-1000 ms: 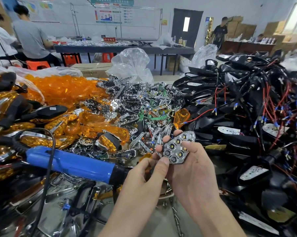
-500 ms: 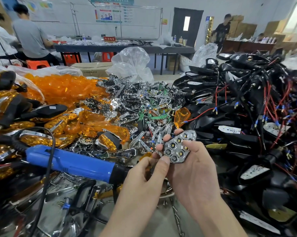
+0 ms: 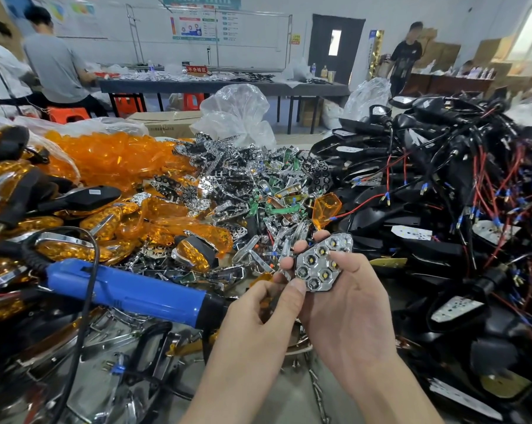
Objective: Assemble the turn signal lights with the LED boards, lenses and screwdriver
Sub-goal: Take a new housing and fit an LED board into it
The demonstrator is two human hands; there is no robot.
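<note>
Little has shifted: right hand (image 3: pixel 350 304) grips the light, stiff LED plate (image 3: pixel 318 266) by its edges, left hand (image 3: pixel 258 319) pinches a corner.

Bright, even daylight; wide-angle edges curve, slightly blurred.

clear plastic bag (image 3: pixel 237 114) — crumpled | cardboard box (image 3: pixel 166 123) just left of it | dark door (image 3: pixel 321 62) — closed | orange stool (image 3: pixel 65 112)

The reflector plate (image 3: pixel 318 264) is mirror-bright chromed plastic, faceted and glossy; the lens pile (image 3: pixel 114 157) at far left is translucent amber plastic, shiny; the electric screwdriver (image 3: pixel 127 290) has a smooth blue plastic body; the housings (image 3: pixel 439 249) on the right are satin black plastic; the far bag (image 3: pixel 237 114) is crinkled clear film.
</note>
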